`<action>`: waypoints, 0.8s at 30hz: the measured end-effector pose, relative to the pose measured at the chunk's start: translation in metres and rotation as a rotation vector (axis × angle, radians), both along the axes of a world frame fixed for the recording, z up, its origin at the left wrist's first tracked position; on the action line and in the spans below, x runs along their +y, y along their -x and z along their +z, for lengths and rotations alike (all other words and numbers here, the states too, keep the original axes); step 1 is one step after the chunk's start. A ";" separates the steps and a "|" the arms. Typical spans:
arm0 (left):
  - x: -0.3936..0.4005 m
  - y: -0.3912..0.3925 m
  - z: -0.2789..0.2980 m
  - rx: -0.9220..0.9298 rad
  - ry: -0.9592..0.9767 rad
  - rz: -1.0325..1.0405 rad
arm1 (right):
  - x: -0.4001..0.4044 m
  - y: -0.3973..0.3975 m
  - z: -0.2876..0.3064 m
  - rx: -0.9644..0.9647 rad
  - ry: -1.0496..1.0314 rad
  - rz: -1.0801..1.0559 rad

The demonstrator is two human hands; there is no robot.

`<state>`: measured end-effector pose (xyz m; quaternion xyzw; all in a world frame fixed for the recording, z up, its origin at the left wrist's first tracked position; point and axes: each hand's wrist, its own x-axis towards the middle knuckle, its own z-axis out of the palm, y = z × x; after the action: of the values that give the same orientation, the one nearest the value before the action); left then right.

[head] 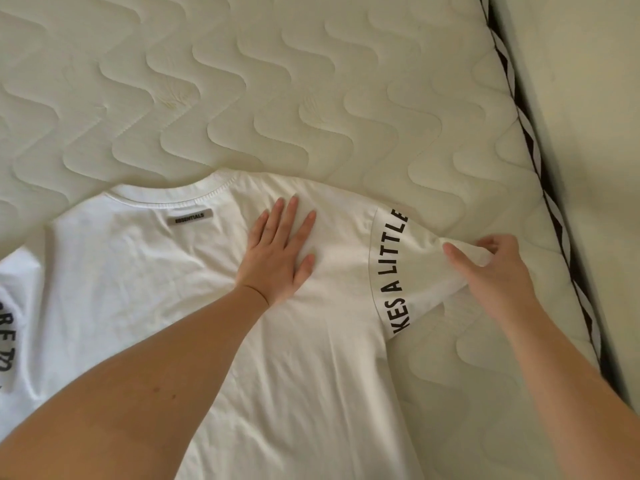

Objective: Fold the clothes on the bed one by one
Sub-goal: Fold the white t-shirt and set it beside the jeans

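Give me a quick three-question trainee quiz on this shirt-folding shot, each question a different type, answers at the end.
1. True or false: the left hand lies flat, fingers straight, on the white T-shirt.
2. Multiple choice: the right hand pinches which part? A) the collar B) the edge of the sleeve C) the bottom hem
3. Fill in: the grey tag below the collar reads ____.

Key: 1 true. 2 B: the sleeve with the black lettering, lifted slightly off the quilted mattress. 3 ESSENTIALS.
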<state>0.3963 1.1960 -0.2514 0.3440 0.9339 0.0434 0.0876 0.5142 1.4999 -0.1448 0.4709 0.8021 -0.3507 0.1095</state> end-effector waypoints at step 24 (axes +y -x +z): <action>0.000 0.004 0.000 -0.041 0.012 0.005 | -0.021 -0.081 -0.010 0.308 0.574 -0.176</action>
<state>0.3923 1.1956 -0.2519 0.3400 0.9331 0.0452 0.1084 0.5953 1.4786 -0.1545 0.4299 0.6339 -0.6374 0.0845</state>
